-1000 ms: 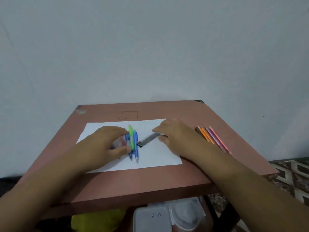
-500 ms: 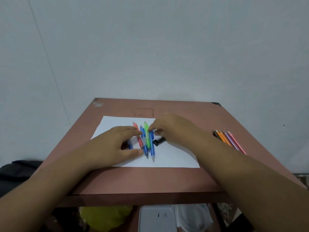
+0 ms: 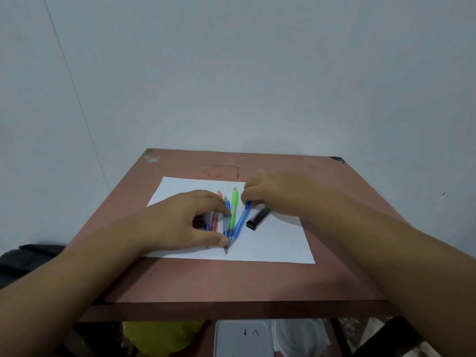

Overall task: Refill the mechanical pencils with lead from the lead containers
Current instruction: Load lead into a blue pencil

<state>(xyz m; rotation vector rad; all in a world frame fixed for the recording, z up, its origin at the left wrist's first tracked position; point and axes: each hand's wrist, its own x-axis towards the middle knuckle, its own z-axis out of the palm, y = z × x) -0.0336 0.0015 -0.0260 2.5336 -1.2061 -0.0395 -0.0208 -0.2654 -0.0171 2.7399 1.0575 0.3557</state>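
Head view: the right hand (image 3: pixel 273 194) pinches the top end of the blue pencil (image 3: pixel 240 221), whose tip lies toward the left hand (image 3: pixel 180 222), which rests curled over the remaining pencils (image 3: pixel 226 215) on the paper (image 3: pixel 278 243). Beside the pinch lies the lead container (image 3: pixel 258 218). Pencils look light, stiff, slippery; mid-barrel probably grips best.

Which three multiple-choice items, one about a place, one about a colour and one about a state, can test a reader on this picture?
1. Where does the black rectangular lead container lie?
A. on the white paper sheet
B. on the floor
C. in a drawer

2. Which colour is the pencil at the right hand?
A. red
B. blue
C. yellow

3. What does the left hand do?
A. hangs off the table
B. rests on the pencil group
C. holds the container

Key: 1 A, it lies on the sheet; 2 B, the fingers pinch the blue mechanical pencil; 3 B, its fingers touch the pencils.
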